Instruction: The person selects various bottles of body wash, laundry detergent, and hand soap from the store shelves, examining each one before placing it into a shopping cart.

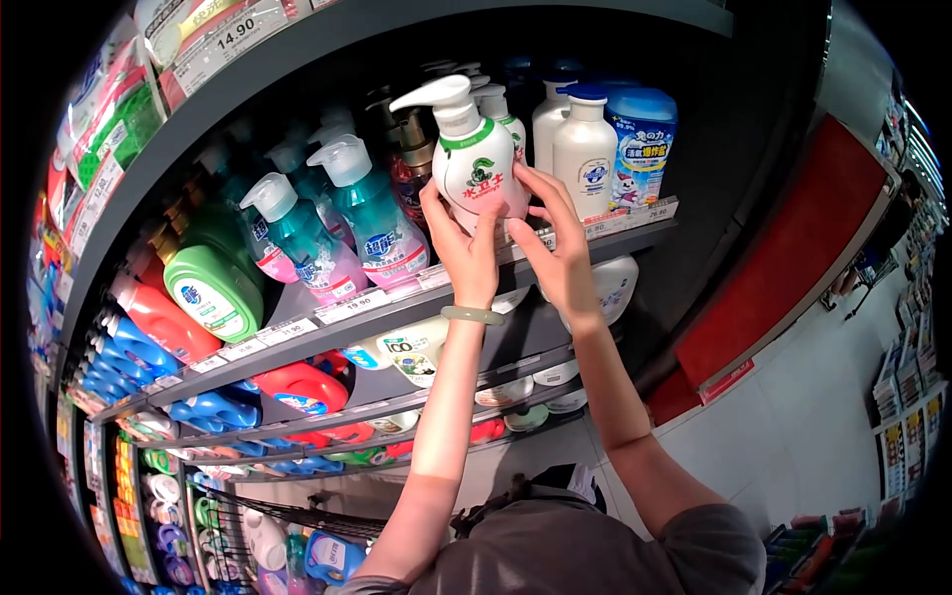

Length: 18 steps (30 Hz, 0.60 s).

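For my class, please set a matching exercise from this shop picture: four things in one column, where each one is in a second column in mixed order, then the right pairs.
Things
1. bracelet
2. blue-capped bottle
3. white pump bottle
4. teal pump bottle

Places
A. held between the left hand and the right hand
B. on the left wrist
C. on the shelf, left of the hands
D. on the shelf, right of the hands

Pairs: 1-B, 2-D, 3-A, 4-C

Pump bottle (478,169) before bottles (583,149) on shelf (635,223)
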Each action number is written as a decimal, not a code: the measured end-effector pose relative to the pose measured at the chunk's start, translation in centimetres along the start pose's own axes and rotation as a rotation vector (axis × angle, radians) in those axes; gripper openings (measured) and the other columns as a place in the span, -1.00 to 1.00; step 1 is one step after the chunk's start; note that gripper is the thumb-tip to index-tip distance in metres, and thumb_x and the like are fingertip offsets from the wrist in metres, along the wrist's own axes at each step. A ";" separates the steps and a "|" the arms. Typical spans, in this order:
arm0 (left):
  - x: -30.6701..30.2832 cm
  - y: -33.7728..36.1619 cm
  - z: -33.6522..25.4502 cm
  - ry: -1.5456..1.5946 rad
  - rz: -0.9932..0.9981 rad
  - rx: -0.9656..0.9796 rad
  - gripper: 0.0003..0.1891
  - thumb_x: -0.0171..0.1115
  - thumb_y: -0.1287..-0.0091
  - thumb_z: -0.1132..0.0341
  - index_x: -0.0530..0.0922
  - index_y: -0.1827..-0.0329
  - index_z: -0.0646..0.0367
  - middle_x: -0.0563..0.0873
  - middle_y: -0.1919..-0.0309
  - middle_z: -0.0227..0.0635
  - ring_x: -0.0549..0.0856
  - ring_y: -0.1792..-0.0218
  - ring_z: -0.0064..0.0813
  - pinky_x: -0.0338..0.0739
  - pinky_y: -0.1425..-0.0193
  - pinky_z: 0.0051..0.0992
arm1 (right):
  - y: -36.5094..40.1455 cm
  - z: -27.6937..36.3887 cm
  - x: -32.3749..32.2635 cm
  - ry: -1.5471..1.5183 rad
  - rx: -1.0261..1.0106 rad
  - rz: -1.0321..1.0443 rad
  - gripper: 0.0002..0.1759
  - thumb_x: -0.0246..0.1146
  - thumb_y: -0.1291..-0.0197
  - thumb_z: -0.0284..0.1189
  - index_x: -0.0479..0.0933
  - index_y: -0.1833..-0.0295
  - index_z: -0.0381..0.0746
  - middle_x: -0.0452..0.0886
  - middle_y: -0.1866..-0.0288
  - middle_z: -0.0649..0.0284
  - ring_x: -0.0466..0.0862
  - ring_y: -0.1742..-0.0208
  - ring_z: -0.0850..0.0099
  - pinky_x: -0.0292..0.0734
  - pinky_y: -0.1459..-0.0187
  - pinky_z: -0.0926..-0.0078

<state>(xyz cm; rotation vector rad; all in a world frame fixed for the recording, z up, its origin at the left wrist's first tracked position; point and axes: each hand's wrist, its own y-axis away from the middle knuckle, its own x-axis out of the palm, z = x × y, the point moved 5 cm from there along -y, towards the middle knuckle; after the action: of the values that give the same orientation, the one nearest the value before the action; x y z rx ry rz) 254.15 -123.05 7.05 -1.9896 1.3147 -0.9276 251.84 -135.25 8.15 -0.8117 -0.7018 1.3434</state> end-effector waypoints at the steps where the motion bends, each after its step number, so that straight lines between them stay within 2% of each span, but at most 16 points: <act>1: -0.4 -0.1 -0.1 0.000 -0.004 0.007 -0.48 0.26 -0.14 0.26 0.28 -0.10 0.31 0.42 0.03 -0.17 0.46 0.02 -0.39 0.34 -0.07 -0.46 | 0.2 0.0 0.3 -0.014 0.046 0.027 -0.45 0.19 -0.04 -0.55 0.30 -0.22 -0.28 0.33 -0.23 0.15 0.35 -0.21 0.30 0.30 -0.11 0.45; 2: -0.8 -0.1 -0.3 0.000 -0.005 0.014 -0.49 0.24 -0.16 0.24 0.28 -0.09 0.31 0.43 0.03 -0.16 0.46 0.03 -0.41 0.34 -0.06 -0.46 | 0.5 0.2 0.6 -0.017 0.046 0.029 -0.45 0.19 -0.04 -0.55 0.30 -0.22 -0.28 0.33 -0.23 0.15 0.35 -0.21 0.30 0.30 -0.11 0.45; 3: -0.8 0.0 -1.8 0.089 -0.042 0.025 -0.53 0.20 -0.19 0.21 0.32 -0.05 0.32 0.52 0.15 -0.19 0.51 0.14 -0.47 0.39 0.04 -0.50 | 0.9 0.3 1.0 -0.082 0.064 0.043 -0.42 0.17 -0.07 -0.55 0.23 -0.26 -0.30 0.30 -0.25 0.14 0.33 -0.23 0.31 0.25 -0.16 0.44; 4: -0.9 0.3 -2.9 0.086 -0.042 0.023 -0.53 0.20 -0.19 0.21 0.32 -0.05 0.32 0.52 0.15 -0.19 0.51 0.14 -0.47 0.39 0.04 -0.50 | 1.4 0.6 1.5 -0.145 0.082 0.058 -0.38 0.16 -0.09 -0.54 0.16 -0.30 -0.32 0.27 -0.27 0.13 0.30 -0.26 0.31 0.21 -0.21 0.43; 5: -1.0 0.8 -3.5 0.122 -0.012 -0.044 -0.57 0.18 -0.21 0.20 0.34 -0.02 0.32 0.56 0.23 -0.21 0.53 0.21 -0.49 0.41 0.10 -0.51 | 2.0 1.4 1.9 -0.288 0.096 0.061 -0.37 0.09 -0.18 -0.48 0.05 -0.34 -0.37 0.23 -0.31 0.10 0.25 -0.29 0.36 0.12 -0.27 0.43; 6: -1.0 1.2 -4.1 0.158 0.016 -0.113 -0.59 0.16 -0.23 0.19 0.37 0.01 0.33 0.60 0.30 -0.24 0.55 0.29 -0.52 0.43 0.15 -0.52 | 2.6 1.8 1.9 -0.290 0.101 0.064 -0.37 0.09 -0.18 -0.48 0.05 -0.34 -0.37 0.23 -0.31 0.10 0.25 -0.29 0.36 0.12 -0.27 0.43; 7: -1.2 1.6 -5.4 0.007 -0.011 -0.090 -0.61 0.14 -0.24 0.18 0.41 0.04 0.33 0.62 0.38 -0.26 0.55 0.38 -0.55 0.44 0.24 -0.55 | 3.3 1.8 1.7 -0.335 0.168 0.037 -0.38 0.05 -0.21 -0.45 0.04 -0.34 -0.37 0.21 -0.31 0.10 0.24 -0.29 0.38 0.12 -0.27 0.44; 8: -1.4 2.5 -5.6 -0.025 0.016 -0.230 -0.63 0.08 -0.29 0.21 0.40 0.01 0.37 0.62 0.32 -0.25 0.55 0.30 -0.55 0.43 0.18 -0.57 | 4.2 1.8 1.8 -0.382 0.238 0.011 -0.40 0.02 -0.24 -0.43 0.03 -0.34 -0.38 0.20 -0.32 0.09 0.23 -0.29 0.40 0.12 -0.26 0.45; 9: -1.7 3.5 -5.3 0.146 -0.028 -0.302 -0.63 -0.01 -0.34 0.21 0.40 0.01 0.41 0.58 0.23 -0.25 0.52 0.21 -0.58 0.39 0.10 -0.59 | 5.1 1.9 1.8 -0.330 0.243 -0.071 -0.45 -0.05 -0.30 -0.35 0.08 -0.32 -0.39 0.27 -0.26 0.09 0.29 -0.25 0.41 0.16 -0.24 0.48; 10: -2.1 4.4 -5.1 0.319 -0.072 -0.367 -0.62 -0.11 -0.39 0.22 0.39 0.00 0.44 0.55 0.15 -0.24 0.49 0.12 -0.61 0.36 0.02 -0.61 | 6.1 1.8 2.0 -0.334 0.245 -0.064 -0.45 -0.05 -0.30 -0.35 0.08 -0.32 -0.39 0.27 -0.26 0.09 0.29 -0.25 0.41 0.16 -0.24 0.48; 11: -2.4 5.2 -5.6 0.177 -0.007 -0.362 -0.56 -0.17 -0.41 0.19 0.39 -0.03 0.50 0.54 0.09 -0.20 0.50 0.05 -0.58 0.35 -0.06 -0.59 | 7.3 0.8 1.9 -0.471 0.365 -0.119 -0.47 -0.07 -0.32 -0.33 0.11 -0.30 -0.40 0.31 -0.22 0.09 0.33 -0.21 0.42 0.19 -0.21 0.50; 12: -2.8 6.2 -5.1 0.226 -0.040 -0.403 -0.59 -0.11 -0.39 0.26 0.40 -0.05 0.52 0.56 0.08 -0.19 0.52 0.09 -0.60 0.38 -0.02 -0.61 | 8.2 0.2 2.0 -0.607 0.482 -0.173 -0.48 -0.09 -0.33 -0.30 0.14 -0.29 -0.42 0.35 -0.19 0.09 0.37 -0.18 0.42 0.21 -0.19 0.51; 13: -3.4 7.1 -4.4 0.228 -0.051 -0.455 -0.60 -0.07 -0.37 0.29 0.40 -0.07 0.51 0.58 0.09 -0.20 0.53 0.12 -0.61 0.39 0.00 -0.63 | 8.9 0.5 2.1 -0.538 0.560 -0.205 -0.45 -0.17 -0.36 -0.21 0.18 -0.26 -0.43 0.40 -0.14 0.09 0.42 -0.14 0.42 0.26 -0.16 0.52; 17: -5.1 8.8 -3.6 0.259 -0.081 -0.547 -0.61 0.03 -0.32 0.39 0.38 -0.13 0.50 0.62 0.13 -0.21 0.56 0.19 -0.64 0.42 0.08 -0.69 | 11.0 0.4 2.9 -0.585 0.664 -0.230 -0.37 -0.29 -0.36 -0.09 0.17 -0.28 -0.40 0.38 -0.17 0.09 0.42 -0.17 0.37 0.27 -0.17 0.49; 18: -5.2 9.2 -3.5 0.229 -0.049 -0.559 -0.60 0.02 -0.33 0.36 0.37 -0.14 0.50 0.61 0.10 -0.20 0.56 0.15 -0.62 0.42 0.05 -0.66 | 11.3 0.2 3.1 -0.615 0.668 -0.238 -0.35 -0.23 -0.34 -0.07 0.16 -0.29 -0.40 0.38 -0.17 0.08 0.40 -0.18 0.37 0.26 -0.18 0.49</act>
<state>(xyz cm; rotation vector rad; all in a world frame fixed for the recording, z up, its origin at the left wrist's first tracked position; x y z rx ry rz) 244.99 -121.69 0.87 -2.3878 1.8145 -0.8989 245.75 -131.67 -1.25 0.2298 -0.7193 1.4823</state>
